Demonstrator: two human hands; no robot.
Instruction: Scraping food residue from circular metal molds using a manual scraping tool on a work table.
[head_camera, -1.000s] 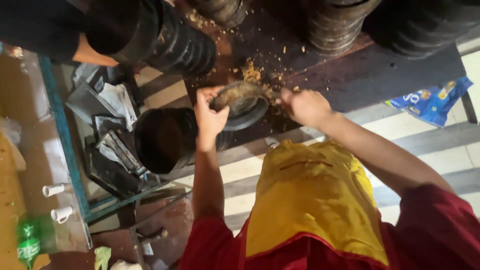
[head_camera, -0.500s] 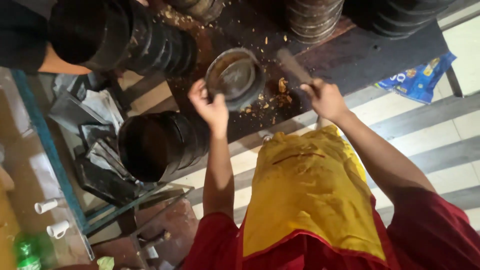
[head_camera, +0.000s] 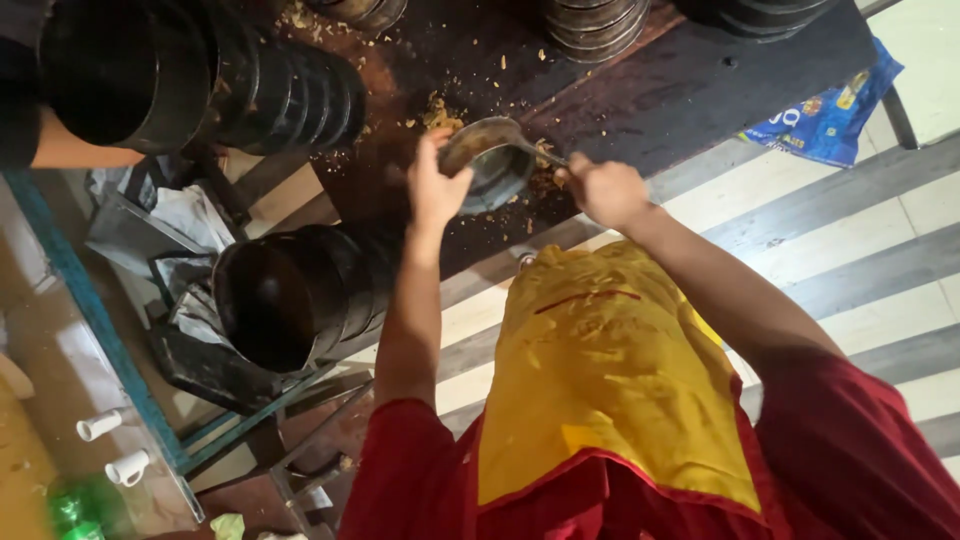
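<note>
Gripping the rim of a small round metal tin (head_camera: 490, 160) with curled fingers and thumb, left hand (head_camera: 437, 190) closed on its near-left edge, tilting it so the open mouth faces up and toward the camera. Pinching a thin metal tool (head_camera: 535, 152), a scraper or spoon by the look, in the right hand (head_camera: 605, 190), fist closed tight around the handle, tip reaching into the tin. Exact shape of the tool's end hard to tell.

Held just above the near edge of a dark, stained worktop (head_camera: 660, 95), over a scatter of yellowish crumbs (head_camera: 438, 112) lying around and behind the tin. Bare forearms running back to red sleeves (head_camera: 400, 470) and a yellow apron (head_camera: 600, 370).

Farther back on the worktop, stacks of round metal tins (head_camera: 595, 22) at the top edge. Below and left of the left hand, a row of nested black round moulds (head_camera: 290, 290) lying on its side, mouth open toward the camera; a second such row (head_camera: 180, 80) at upper left, with part of another person's arm (head_camera: 70, 152) beside it. Crumpled grey sheets (head_camera: 190, 215) between the two rows. On the striped floor at upper right, a blue plastic packet (head_camera: 830, 115). At lower left, two white pipe stubs (head_camera: 110, 445) and a green bottle (head_camera: 75, 510).
</note>
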